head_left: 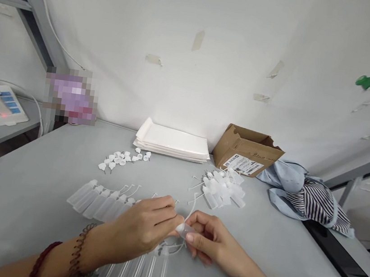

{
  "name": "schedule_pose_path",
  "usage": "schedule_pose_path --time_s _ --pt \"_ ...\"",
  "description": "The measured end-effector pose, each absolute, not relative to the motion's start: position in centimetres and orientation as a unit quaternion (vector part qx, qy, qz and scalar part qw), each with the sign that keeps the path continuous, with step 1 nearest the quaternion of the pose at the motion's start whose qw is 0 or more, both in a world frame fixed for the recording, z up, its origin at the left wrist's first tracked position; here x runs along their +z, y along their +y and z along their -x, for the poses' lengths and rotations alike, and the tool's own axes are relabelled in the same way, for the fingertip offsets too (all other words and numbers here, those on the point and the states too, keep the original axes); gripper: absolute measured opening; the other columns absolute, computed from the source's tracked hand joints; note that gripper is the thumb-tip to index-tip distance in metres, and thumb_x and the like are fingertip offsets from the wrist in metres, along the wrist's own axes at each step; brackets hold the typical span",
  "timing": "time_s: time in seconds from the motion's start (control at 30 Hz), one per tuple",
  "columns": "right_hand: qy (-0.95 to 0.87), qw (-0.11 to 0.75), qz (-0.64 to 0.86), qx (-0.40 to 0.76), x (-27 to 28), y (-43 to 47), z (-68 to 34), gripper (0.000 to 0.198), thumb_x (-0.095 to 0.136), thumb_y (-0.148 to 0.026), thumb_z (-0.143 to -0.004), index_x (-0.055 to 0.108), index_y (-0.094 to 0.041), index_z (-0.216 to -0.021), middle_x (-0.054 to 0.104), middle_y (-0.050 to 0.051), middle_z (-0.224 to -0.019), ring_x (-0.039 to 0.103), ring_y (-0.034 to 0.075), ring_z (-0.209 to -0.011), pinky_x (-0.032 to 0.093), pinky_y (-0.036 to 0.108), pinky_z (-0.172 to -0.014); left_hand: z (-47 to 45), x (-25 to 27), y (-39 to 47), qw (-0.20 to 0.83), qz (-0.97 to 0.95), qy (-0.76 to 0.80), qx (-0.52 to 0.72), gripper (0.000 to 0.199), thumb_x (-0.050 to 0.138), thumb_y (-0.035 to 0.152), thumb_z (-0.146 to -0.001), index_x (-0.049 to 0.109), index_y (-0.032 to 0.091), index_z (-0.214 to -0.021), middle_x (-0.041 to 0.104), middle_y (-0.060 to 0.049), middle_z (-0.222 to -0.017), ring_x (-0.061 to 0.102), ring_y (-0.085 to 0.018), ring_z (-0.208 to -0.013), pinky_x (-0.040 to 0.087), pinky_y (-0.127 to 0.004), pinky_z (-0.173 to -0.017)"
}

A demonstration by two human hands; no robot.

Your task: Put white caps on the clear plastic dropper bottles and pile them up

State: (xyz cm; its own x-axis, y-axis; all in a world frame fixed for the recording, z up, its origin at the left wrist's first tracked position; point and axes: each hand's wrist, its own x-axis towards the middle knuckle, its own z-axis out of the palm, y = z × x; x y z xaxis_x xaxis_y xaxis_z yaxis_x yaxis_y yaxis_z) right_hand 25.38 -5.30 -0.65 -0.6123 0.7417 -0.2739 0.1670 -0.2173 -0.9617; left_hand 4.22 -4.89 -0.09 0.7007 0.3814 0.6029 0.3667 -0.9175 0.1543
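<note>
My right hand [203,241] grips a small translucent squeeze bottle [188,230] lying sideways between thumb and fingers. At its neck, my left hand [153,225] pinches a white cap [180,226], partly hidden by the fingertips. A thin white strap [193,205] curves up from the bottle's top. Behind and beneath my left arm lie a row of similar bottles [86,198] and a nearer row of clear bottles [140,273]. Loose white caps [121,159] with thin pins are scattered farther back on the left. A heap of bottles [222,186] rests beyond my right hand.
A stack of white padded envelopes [172,141] and an open cardboard box [248,151] stand against the wall. Blue and striped cloth [313,198] lies at the right, by a long black object [342,263]. A white device with cables [3,105] sits far left.
</note>
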Motion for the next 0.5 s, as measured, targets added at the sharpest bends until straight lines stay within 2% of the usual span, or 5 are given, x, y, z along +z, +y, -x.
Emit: schedule_pose_path --time_s 0.13,0.23,0.4,0.5 --pt "-0.635 0.195 0.385 0.640 0.0 -5.1 -25.7 0.030 0.060 -0.044 -0.084 0.057 -0.014 -0.085 0.059 -0.001 -0.061 0.043 0.005 -0.042 0.033 0.018 -0.043 -3.8 -0.1 -4.4 0.057 -0.917 0.217 0.329 0.012 0.049 0.010 -0.091 0.059 0.013 -0.097 0.062 -0.005 -0.077 0.051 -0.017 -0.074 0.048 -0.030 -0.064" --pt "-0.658 0.228 0.409 0.590 0.6 -4.9 -26.2 0.030 0.056 -0.045 -0.086 0.056 -0.015 -0.085 0.061 0.000 -0.063 0.048 0.007 -0.045 0.037 0.020 -0.047 -3.0 -0.1 -3.7 0.077 -0.901 0.263 0.336 0.017 0.052 0.013 -0.091 0.059 0.014 -0.106 0.064 -0.007 -0.088 0.052 -0.018 -0.085 0.049 -0.031 -0.071" --pt "-0.667 0.342 0.530 0.396 1.0 -3.3 -27.9 0.034 0.050 -0.051 -0.087 0.054 -0.017 -0.082 0.058 -0.002 -0.057 0.043 0.008 -0.043 0.035 0.021 -0.046 -1.3 0.6 -2.0 0.018 -0.837 0.397 0.376 0.017 0.051 0.019 -0.091 0.061 0.014 -0.104 0.066 -0.008 -0.094 0.054 -0.020 -0.093 0.047 -0.034 -0.081" --pt "-0.634 0.385 0.629 0.234 0.7 -1.8 -29.4 0.040 0.048 -0.058 -0.084 0.053 -0.019 -0.079 0.048 -0.006 -0.045 0.034 0.009 -0.039 0.029 0.022 -0.043 0.6 1.9 -0.9 0.002 -0.778 0.521 0.351 0.021 0.052 0.029 -0.088 0.065 0.016 -0.098 0.069 -0.007 -0.096 0.057 -0.024 -0.096 0.046 -0.036 -0.084"
